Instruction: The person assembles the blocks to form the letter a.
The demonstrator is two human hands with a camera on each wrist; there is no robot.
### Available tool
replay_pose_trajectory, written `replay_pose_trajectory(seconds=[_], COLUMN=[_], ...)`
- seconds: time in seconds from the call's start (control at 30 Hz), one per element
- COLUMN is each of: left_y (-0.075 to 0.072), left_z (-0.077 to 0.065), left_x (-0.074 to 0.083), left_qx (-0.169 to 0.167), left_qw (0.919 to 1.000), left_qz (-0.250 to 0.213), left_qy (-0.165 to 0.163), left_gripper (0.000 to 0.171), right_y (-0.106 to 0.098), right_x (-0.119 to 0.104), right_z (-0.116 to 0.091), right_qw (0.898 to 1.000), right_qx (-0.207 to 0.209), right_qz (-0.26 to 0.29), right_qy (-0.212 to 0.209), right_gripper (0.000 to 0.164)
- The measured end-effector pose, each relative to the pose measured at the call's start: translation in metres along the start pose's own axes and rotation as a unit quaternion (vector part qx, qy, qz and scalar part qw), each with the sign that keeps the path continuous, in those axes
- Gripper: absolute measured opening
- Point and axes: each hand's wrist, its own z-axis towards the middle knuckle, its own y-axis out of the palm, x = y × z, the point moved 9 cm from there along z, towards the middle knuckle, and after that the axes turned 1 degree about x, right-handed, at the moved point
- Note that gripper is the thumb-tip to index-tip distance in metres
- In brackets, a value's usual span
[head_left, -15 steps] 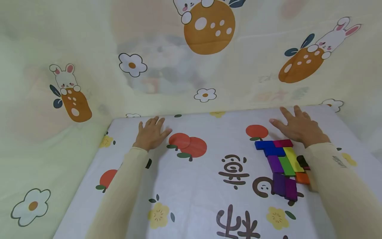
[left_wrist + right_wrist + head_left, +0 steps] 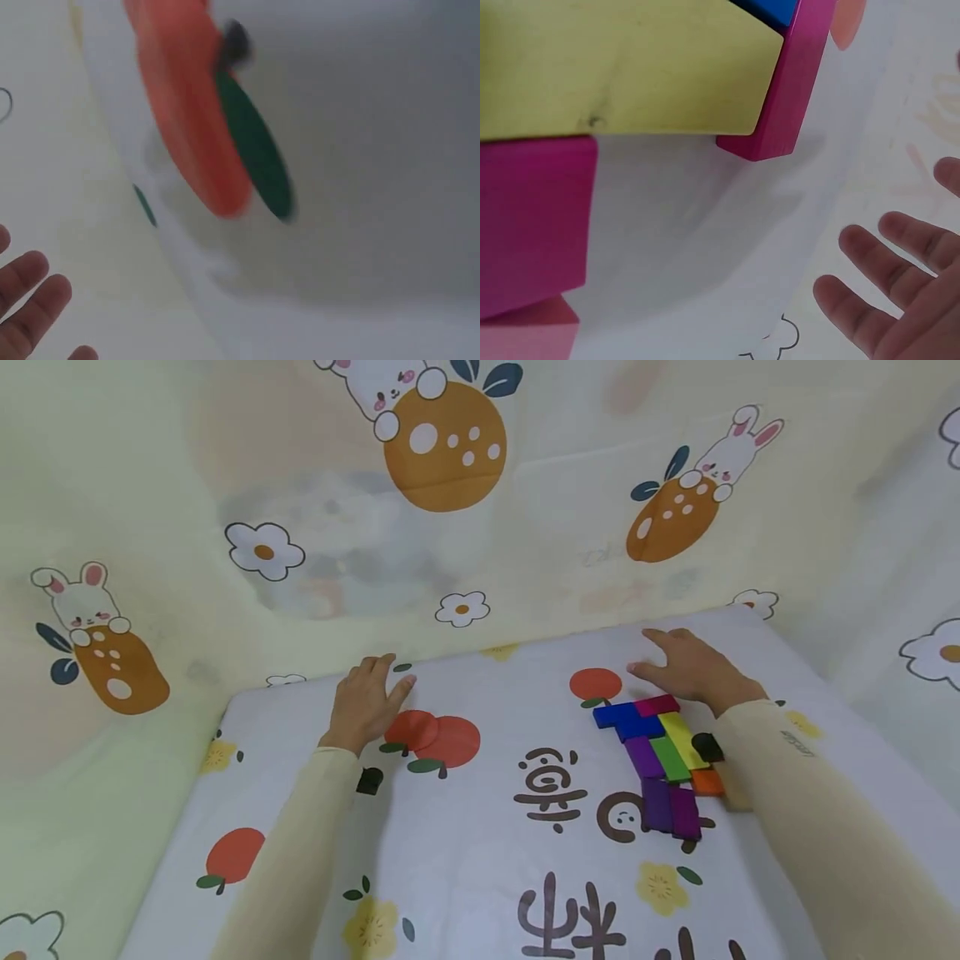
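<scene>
My left hand (image 2: pixel 364 703) is empty, held over the far left part of the cloth-covered table with fingers loosely extended, beside the printed red apples. Its fingertips (image 2: pixel 46 300) show at the lower left of the left wrist view. On the right, my right hand (image 2: pixel 693 668) reaches just beyond a cluster of flat coloured blocks, thumb and fingers apart and holding nothing. The cluster includes a blue block (image 2: pixel 637 725), a magenta block (image 2: pixel 657 704), a yellow block (image 2: pixel 684 742), a green block (image 2: pixel 670 759) and an orange block (image 2: pixel 707 782). My right sleeve hides part of its right side.
Purple blocks (image 2: pixel 657 804) form the near end of the cluster, and a tan block (image 2: pixel 735 789) lies partly under the right sleeve. A printed cloth (image 2: pixel 480 827) covers the table. Behind it hangs a pale curtain (image 2: pixel 555 552) with rabbit prints.
The head view has turned to the right, so the scene sits further left. Both hands have shifted slightly inward, and their fingers look less spread. The blocks keep their arrangement.
</scene>
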Motion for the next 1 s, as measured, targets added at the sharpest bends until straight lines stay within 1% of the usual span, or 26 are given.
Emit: replay_pose_trajectory(seconds=[0.13,0.27,0.37,0.5,0.7,0.77,0.87,0.93,1.0], left_y=[0.004,0.014,0.027,0.046,0.070,0.079,0.094,0.102,0.110], left_z=[0.004,0.009,0.014,0.021,0.027,0.028,0.029,0.028,0.028], left_x=[0.020,0.049,0.080,0.124,0.173,0.190,0.215,0.230,0.242], left_qx=[0.011,0.001,-0.022,-0.055,-0.093,-0.111,-0.142,-0.159,-0.169], left_qw=[0.9991,0.9969,0.9945,0.9901,0.9847,0.9803,0.9712,0.9660,0.9628], left_qz=[-0.039,-0.071,-0.086,-0.092,-0.079,-0.085,-0.092,-0.086,-0.071], left_qy=[0.012,0.033,0.056,0.091,0.124,0.139,0.168,0.185,0.198], left_gripper=[0.066,0.063,0.062,0.060,0.052,0.049,0.048,0.047,0.046], right_y=[-0.001,0.000,0.004,0.010,0.012,0.013,0.015,0.016,0.018], right_x=[-0.001,0.003,0.011,0.023,0.022,0.023,0.025,0.027,0.028], right_z=[-0.002,-0.003,-0.007,-0.015,-0.019,-0.020,-0.021,-0.021,-0.022], right_qw=[1.000,1.000,0.999,0.999,0.998,0.998,0.997,0.997,0.997], right_qx=[-0.003,-0.009,-0.026,-0.039,-0.045,-0.048,-0.054,-0.060,-0.066], right_qz=[0.003,0.015,0.022,0.031,0.048,0.050,0.047,0.042,0.039], right_qy=[-0.005,-0.004,0.004,0.009,0.006,0.009,0.012,0.013,0.014], right_gripper=[0.083,0.068,0.059,0.049,0.042,0.041,0.040,0.039,0.038])
